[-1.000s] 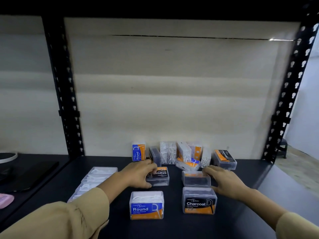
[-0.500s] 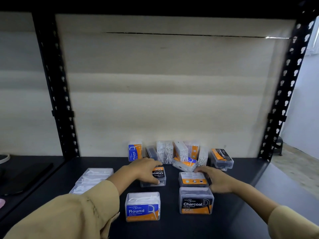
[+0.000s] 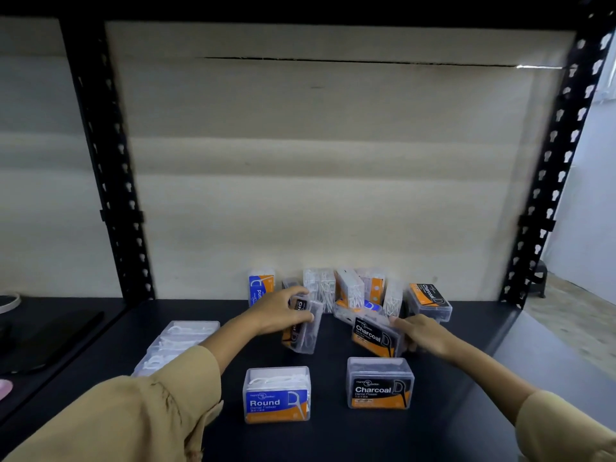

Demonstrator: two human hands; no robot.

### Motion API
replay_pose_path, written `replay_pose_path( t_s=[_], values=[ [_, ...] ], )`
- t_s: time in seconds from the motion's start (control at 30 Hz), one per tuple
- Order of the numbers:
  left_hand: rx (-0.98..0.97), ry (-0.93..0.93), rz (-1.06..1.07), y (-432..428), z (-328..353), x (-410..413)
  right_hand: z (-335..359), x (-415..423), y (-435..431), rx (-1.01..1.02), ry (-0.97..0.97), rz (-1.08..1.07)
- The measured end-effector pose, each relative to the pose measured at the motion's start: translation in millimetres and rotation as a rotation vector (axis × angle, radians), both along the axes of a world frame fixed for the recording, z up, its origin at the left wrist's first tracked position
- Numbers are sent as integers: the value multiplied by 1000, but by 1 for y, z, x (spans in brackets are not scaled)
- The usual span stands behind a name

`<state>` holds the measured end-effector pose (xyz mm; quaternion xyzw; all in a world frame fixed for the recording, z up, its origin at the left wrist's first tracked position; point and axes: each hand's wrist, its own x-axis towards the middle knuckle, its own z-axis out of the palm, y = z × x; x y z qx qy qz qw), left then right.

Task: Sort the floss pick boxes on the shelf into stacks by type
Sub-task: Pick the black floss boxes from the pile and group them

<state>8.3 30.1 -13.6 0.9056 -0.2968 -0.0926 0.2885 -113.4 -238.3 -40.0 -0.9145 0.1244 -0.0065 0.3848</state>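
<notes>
Black shelf board (image 3: 333,441) carries the floss pick boxes in the head view. The left hand (image 3: 280,310) curls fingers and thumb round the tipped Charcoal box (image 3: 305,338), which stands on one end at mid-shelf. The right hand (image 3: 421,333) grips the tilted Charcoal box (image 3: 371,335) by its right end, label toward the camera, just right of the first. Nearer the front stand the Round box (image 3: 277,400) and, to its right and apart from it, the front Charcoal box (image 3: 380,388). A jumbled cluster of boxes (image 3: 350,290) lies against the back wall. A row of clear flat boxes (image 3: 181,338) lies at the left.
</notes>
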Motion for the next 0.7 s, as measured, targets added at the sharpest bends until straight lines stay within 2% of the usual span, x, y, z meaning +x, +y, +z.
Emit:
replay_pose_path(
  t_s=[0.17, 0.3, 0.4, 0.6, 0.7],
  values=[
    [-228, 287, 62, 5, -9, -2, 3, -1, 7, 18, -40, 34],
    [-297, 410, 116, 13, -17, 1, 3, 1, 6, -140, -35, 80],
    [-257, 386, 130, 19, -17, 1, 4, 2, 6, -190, -41, 81],
    [-1, 233, 79, 31, -11, -1, 7, 2, 5, -201, -34, 91],
    [22, 191, 48, 34, -7, -6, 10, 1, 7, -225, -40, 108]
  ],
)
